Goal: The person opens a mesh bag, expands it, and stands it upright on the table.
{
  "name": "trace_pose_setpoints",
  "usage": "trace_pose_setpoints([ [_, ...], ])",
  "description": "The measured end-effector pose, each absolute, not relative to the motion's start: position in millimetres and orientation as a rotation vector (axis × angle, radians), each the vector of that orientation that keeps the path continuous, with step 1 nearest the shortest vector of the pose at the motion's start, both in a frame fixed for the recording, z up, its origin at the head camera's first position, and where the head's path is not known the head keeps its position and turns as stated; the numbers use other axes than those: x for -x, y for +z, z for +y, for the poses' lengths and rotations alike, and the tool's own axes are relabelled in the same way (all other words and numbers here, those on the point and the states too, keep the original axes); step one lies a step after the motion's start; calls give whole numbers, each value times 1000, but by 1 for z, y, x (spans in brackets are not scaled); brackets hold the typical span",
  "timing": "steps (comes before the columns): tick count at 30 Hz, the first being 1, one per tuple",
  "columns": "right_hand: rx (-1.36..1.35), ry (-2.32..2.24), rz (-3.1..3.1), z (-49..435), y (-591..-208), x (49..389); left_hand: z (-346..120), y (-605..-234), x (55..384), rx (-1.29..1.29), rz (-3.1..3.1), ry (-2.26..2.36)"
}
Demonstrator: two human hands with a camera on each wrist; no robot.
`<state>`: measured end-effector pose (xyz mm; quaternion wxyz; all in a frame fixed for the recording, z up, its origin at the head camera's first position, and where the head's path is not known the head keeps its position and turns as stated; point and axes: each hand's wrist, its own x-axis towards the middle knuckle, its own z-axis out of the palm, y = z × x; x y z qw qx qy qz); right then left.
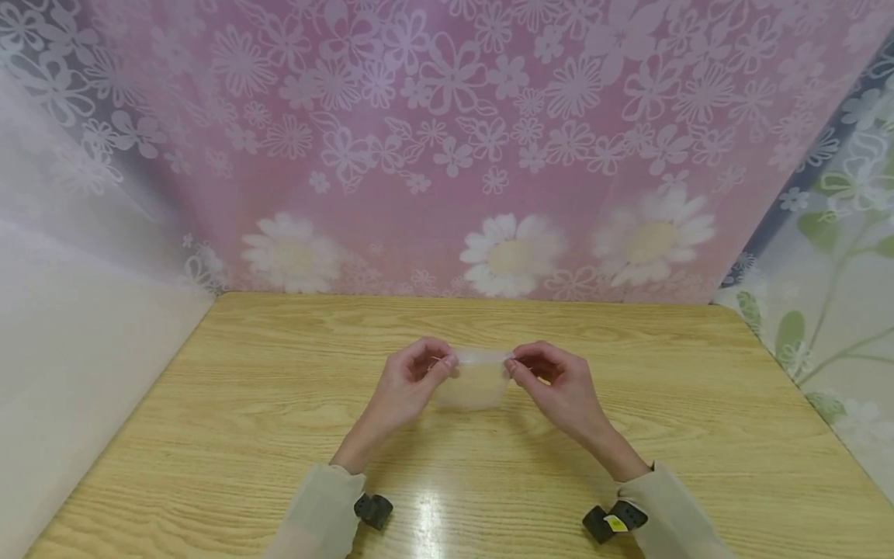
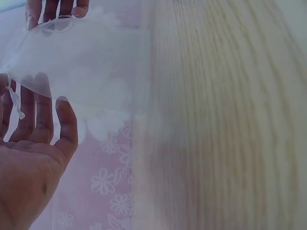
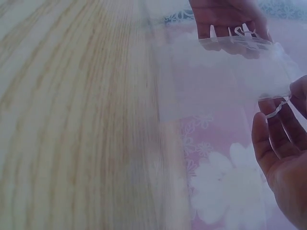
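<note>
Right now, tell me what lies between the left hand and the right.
A translucent pouch spans the gap between the left hand and the right hand, which pinch its upper edge; the head view shows this.

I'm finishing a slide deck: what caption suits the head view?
Left hand and right hand pinch a translucent pouch by its upper edge over a wood-grain table.

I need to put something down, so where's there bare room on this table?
Bare table lies left of the left hand, right of the right hand, and beyond the translucent bag toward the pink curtain. It's crowded in the middle, where both hands hold the bag.
</note>
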<state>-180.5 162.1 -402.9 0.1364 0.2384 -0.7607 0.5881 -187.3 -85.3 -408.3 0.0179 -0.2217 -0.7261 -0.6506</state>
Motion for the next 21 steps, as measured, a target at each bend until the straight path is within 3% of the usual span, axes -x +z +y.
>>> trace_pose_setpoints([
  [21, -733, 1621, -2135, 171, -402, 182, -86, -404, 187, 654, -2291, -1972],
])
